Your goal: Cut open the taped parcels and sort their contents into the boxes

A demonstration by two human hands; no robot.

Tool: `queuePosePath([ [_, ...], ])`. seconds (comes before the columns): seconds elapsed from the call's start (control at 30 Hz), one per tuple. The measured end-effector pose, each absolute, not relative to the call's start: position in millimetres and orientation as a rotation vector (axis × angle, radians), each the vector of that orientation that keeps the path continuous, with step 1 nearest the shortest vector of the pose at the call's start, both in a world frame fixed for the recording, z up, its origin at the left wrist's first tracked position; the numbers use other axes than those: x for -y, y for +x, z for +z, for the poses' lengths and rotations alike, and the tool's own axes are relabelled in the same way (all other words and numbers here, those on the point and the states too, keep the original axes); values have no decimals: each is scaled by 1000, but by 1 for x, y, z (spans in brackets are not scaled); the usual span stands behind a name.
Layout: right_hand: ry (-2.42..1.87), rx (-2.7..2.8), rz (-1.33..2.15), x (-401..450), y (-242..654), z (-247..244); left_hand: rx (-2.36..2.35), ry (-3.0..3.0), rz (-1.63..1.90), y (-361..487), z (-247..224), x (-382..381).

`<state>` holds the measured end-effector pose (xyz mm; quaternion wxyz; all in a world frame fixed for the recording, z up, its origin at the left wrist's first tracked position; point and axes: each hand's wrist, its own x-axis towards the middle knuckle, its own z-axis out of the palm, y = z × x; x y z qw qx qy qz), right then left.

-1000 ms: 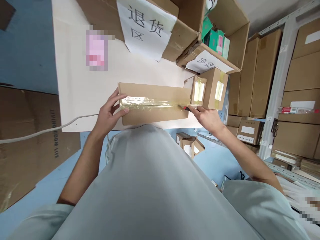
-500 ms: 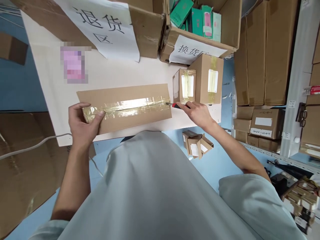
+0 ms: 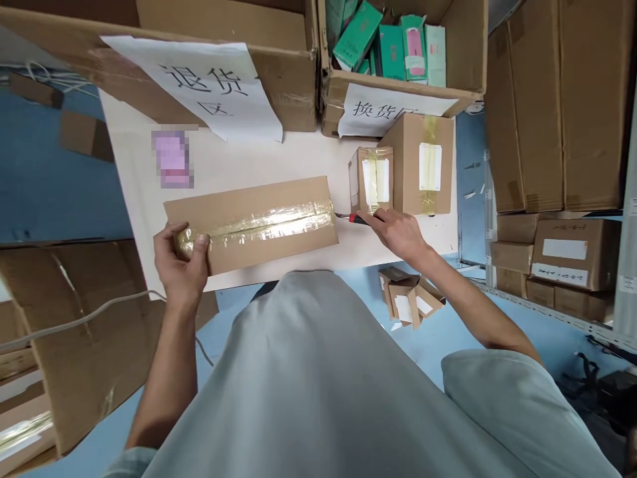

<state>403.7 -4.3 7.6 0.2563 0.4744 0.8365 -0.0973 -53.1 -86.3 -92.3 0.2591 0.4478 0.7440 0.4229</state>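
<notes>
Carton point(image 3: 259, 216) gripped by left hand point(image 3: 180, 267), cutter point(image 3: 355, 218) clasped in right hand point(image 3: 398, 234), green packets point(image 3: 390, 52) inside open box point(image 3: 468, 43)

- The long carton point(image 3: 249, 207) is coloured plain brown and striped lengthwise by shiny, yellowish tape point(image 3: 269, 226).
- The cutter's handle point(image 3: 359, 219) is coloured red and black.
- The tabletop point(image 3: 249, 159) is finished in off-white.
- Green boxes point(image 3: 391, 52) are seen, one marked with pink.
- White sheets point(image 3: 209, 96) are lettered in black.
- The garment point(image 3: 308, 372) is dyed pale grey-green.
</notes>
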Motion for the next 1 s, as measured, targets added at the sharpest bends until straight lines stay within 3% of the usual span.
queuePosePath([
  [0.23,1246,-2179,-398,26,403,-19,-2063,1238,1041,-58,-88,88],
  [0.43,1576,-2315,-379,41,390,16,-2046,1240,1064,-58,-88,90],
  [1.0,1100,-2275,-263,-11,358,51,-2048,1218,1138,-53,-90,90],
])
